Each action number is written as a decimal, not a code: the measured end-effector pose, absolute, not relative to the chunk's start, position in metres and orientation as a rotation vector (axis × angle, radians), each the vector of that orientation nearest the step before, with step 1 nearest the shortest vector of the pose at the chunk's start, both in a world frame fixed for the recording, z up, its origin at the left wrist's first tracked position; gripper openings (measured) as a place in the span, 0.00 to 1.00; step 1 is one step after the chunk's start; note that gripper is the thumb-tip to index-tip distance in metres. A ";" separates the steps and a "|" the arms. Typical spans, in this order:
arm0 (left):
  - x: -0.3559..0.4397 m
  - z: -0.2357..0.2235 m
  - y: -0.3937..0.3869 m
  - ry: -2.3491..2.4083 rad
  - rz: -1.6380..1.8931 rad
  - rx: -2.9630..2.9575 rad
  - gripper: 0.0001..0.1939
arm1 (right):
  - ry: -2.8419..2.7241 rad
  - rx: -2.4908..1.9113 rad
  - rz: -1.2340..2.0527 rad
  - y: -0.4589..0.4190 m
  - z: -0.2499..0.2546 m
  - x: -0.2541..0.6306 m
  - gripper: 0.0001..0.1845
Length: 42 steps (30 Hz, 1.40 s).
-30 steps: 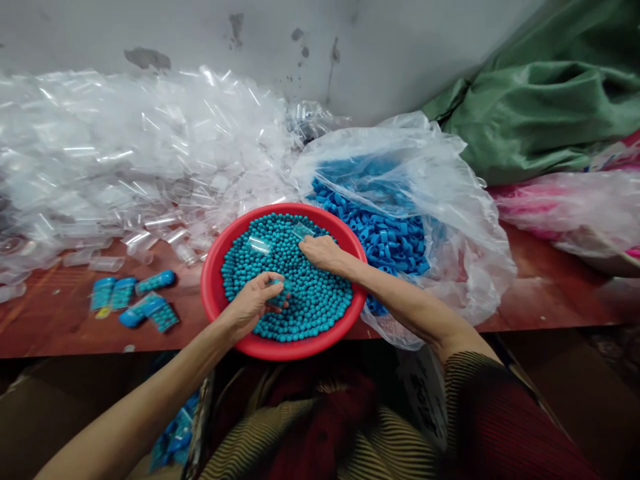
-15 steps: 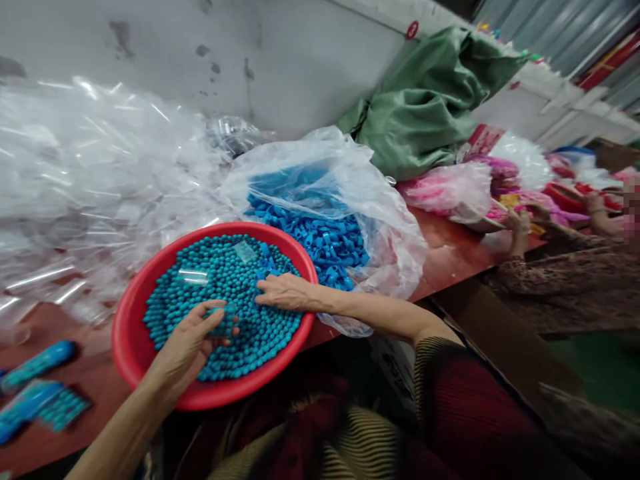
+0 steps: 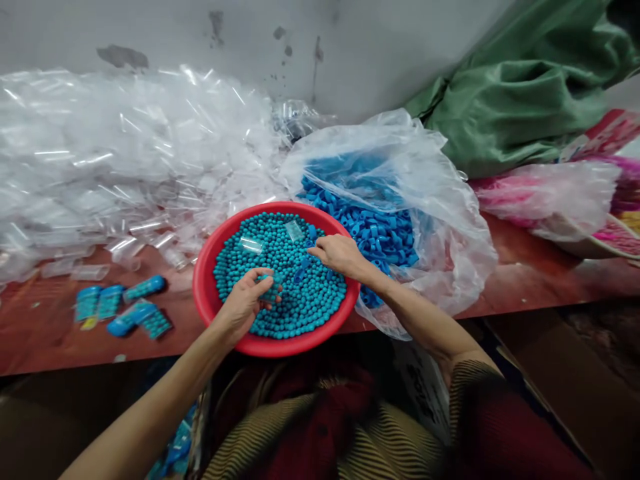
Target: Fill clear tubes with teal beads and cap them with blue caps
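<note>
A red basin (image 3: 204, 283) full of turquoise beads (image 3: 300, 313) sits in front of me. Over its left half, my left hand (image 3: 249, 297) is closed around a small clear tube of beads (image 3: 271, 288), partly hidden by the fingers. My right hand (image 3: 339, 255) is above the basin's right side, thumb and finger pinched at a small blue plastic cap, mostly covered by the fingertips. Just below those fingertips another blue cap (image 3: 301, 272) lies on the beads. Two clear empty tubes, one a clear tube (image 3: 251, 245) at left, also rest on the beads.
Clear plastic tubes (image 3: 125, 147) are heaped along the wall at left. Several filled tubes with blue caps (image 3: 107, 303) lie on the red tabletop (image 3: 45, 340). Behind the basin's right side, a clear bag (image 3: 450, 220) holds many blue caps (image 3: 385, 233). Green cloth (image 3: 515, 107) hangs farther right.
My view has swung left, so the basin appears farther right and the neighbouring person has left view. My right hand has lifted slightly off the beads, pinched; my left still holds the tube.
</note>
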<state>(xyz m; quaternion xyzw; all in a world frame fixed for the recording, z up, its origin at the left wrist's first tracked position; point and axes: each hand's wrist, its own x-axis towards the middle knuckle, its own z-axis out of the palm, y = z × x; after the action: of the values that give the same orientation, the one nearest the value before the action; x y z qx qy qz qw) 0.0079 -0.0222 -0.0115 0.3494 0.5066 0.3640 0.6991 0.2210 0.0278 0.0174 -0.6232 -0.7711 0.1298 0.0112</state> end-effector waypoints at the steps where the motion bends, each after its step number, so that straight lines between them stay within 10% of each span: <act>1: 0.008 -0.011 -0.023 1.128 0.813 0.779 0.16 | -2.427 -1.995 0.385 0.028 0.014 0.214 0.26; 21: 0.012 -0.008 -0.024 1.145 0.765 0.822 0.21 | -3.108 -1.181 -0.059 0.022 -0.019 0.201 0.16; 32: 0.006 -0.006 -0.026 1.127 0.761 0.841 0.20 | -2.929 -1.047 0.405 0.029 -0.013 0.212 0.24; 42: -0.011 -0.003 -0.025 1.135 0.851 0.809 0.19 | -2.527 -2.049 0.283 0.033 0.013 0.202 0.28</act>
<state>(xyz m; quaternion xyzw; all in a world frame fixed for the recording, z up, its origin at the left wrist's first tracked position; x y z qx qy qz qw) -0.0110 -0.0248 -0.0031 0.3609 0.5064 0.3799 0.6849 0.2017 0.0333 0.0128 -0.6262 -0.7724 0.0866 -0.0618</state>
